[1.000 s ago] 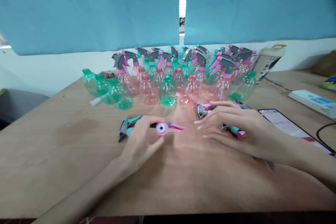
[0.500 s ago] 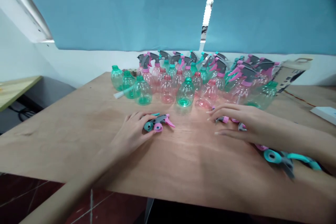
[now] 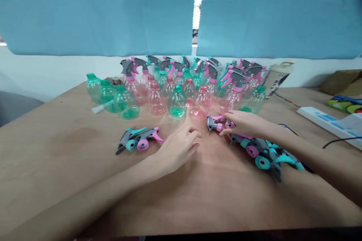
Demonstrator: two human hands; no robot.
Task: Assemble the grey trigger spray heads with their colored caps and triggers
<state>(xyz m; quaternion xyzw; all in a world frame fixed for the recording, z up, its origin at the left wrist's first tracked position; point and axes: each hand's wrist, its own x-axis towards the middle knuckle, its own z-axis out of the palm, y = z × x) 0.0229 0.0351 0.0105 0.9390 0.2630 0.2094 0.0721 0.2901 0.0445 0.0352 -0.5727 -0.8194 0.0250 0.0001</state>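
My left hand (image 3: 181, 147) is over the middle of the table with its fingers loosely curled and apart, holding nothing. To its left lie a teal-and-grey spray head (image 3: 127, 140) and a pink-and-grey one (image 3: 147, 138). My right hand (image 3: 240, 122) has thumb and fingers at a pink-and-grey spray head (image 3: 214, 124) on the right; whether it grips this or the pink piece beside it is unclear. Under my right forearm lies a pile of spray heads, among them one with a teal collar (image 3: 263, 162).
Green and pink bottles stand behind, such as a green open one (image 3: 177, 101) and several with spray heads. A white strip (image 3: 102, 107) lies at left. A beige carton (image 3: 278, 77), a white power strip (image 3: 328, 122) and a cable are at right.
My left hand has left the two spray heads and moved right to mid-table. My right hand has come nearer the pink-and-grey spray heads. The view has turned right.
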